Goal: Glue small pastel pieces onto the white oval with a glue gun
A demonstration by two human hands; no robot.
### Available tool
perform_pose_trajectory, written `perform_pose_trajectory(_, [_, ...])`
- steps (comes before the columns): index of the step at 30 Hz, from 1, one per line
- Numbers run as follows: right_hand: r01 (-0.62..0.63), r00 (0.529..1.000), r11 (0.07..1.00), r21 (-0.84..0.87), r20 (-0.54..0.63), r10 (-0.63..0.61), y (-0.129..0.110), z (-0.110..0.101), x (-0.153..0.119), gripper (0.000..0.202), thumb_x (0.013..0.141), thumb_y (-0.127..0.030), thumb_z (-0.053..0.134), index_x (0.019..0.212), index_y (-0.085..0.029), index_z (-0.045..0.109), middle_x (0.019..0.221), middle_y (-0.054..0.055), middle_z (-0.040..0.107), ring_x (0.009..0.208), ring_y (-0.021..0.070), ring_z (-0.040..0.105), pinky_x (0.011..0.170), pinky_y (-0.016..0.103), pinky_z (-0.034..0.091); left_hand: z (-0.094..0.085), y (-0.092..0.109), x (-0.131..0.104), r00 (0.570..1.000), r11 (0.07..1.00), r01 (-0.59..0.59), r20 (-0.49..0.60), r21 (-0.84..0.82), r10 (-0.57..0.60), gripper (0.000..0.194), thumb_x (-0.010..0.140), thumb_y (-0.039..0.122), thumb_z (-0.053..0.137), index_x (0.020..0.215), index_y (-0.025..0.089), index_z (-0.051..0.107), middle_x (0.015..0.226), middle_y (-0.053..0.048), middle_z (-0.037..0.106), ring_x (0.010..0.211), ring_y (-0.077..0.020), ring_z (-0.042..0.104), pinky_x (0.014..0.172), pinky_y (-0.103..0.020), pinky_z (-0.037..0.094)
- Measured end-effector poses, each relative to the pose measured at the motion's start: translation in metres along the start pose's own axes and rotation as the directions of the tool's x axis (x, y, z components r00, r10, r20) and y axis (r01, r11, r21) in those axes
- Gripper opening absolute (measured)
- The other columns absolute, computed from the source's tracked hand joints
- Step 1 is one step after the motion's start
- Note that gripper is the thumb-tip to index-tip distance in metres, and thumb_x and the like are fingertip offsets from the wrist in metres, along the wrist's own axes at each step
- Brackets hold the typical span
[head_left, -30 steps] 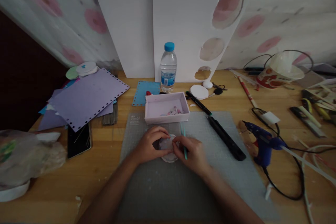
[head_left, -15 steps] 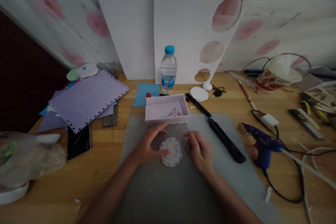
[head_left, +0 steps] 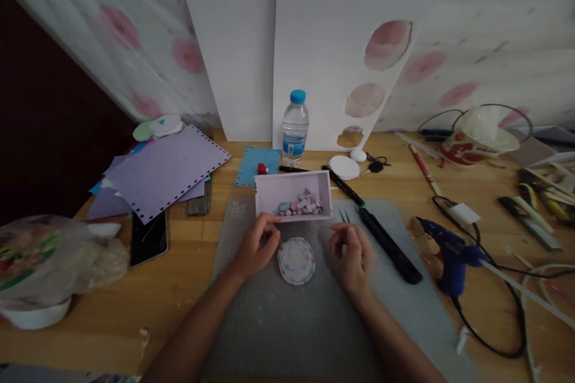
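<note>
My left hand [head_left: 257, 246] has its fingers closed at the front left corner of a pale pink open box [head_left: 287, 185]. The box leans toward me, and small pink, white and blue bits [head_left: 303, 203] lie heaped along its near side. My right hand [head_left: 354, 251] is closed around green tweezers [head_left: 344, 215], whose two tips point up and away from me. Between both hands a round white disc [head_left: 296, 261] with pink and blue pieces on it lies flat on the grey cutting mat [head_left: 287, 329]; neither hand touches it.
Right of my right hand lies a black utility knife [head_left: 390, 245], then a blue glue gun [head_left: 451, 251] with its cable. A water bottle [head_left: 294, 128] stands behind the box. Purple sheets [head_left: 171, 173] and a phone [head_left: 150, 238] are at left.
My left hand has left the disc and moved up to the box, which now leans toward me with its bits slid nearer. The tweezer tips in my right hand show more clearly.
</note>
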State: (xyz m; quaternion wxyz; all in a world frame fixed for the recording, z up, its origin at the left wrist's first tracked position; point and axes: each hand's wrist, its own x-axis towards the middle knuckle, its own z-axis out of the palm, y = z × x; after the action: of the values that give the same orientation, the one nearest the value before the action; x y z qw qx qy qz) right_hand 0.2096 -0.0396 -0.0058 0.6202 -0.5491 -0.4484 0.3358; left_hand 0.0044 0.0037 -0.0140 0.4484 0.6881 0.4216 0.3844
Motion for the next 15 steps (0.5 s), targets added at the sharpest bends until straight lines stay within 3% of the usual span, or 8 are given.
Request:
perform_pose_trajectory(5, [-0.016, 0.997, 1.000, 0.005, -0.069, 0.017, 0.0000, 0.0012, 0.0029, 0.034, 0.097, -0.041, 0.037, 0.086, -0.018, 0.059, 0.052, -0.004, 0.049, 0.045, 0.0118, 0.042, 0.044, 0.025, 0.030, 0.0010, -0.0017, -0.0031, 0.994, 0.991, 0.110, 0.003, -0.074, -0.110, 0.018, 0.091, 0.028, 0.048, 0.102, 0.016, 0.055, 0.053, 0.005, 0.055, 0.046, -0.0094, 0.051, 0.049, -0.020, 0.037])
perform_pose_trajectory(15, [-0.063, 0.995, 0.998, 0.030, -0.071, 0.065, 0.0028, 0.0015, 0.0043, 0.034, 0.096, -0.044, 0.037, 0.086, -0.019, 0.058, 0.051, -0.004, 0.048, 0.045, 0.0126, 0.042, 0.043, 0.025, 0.030, 0.0007, -0.0027, -0.0039, 0.991, 0.987, 0.134, 0.003, -0.091, -0.134, 0.019, 0.091, 0.029, 0.047, 0.102, 0.016, 0.057, 0.050, 0.006, 0.054, 0.043, -0.0088, 0.050, 0.046, -0.019, 0.035])
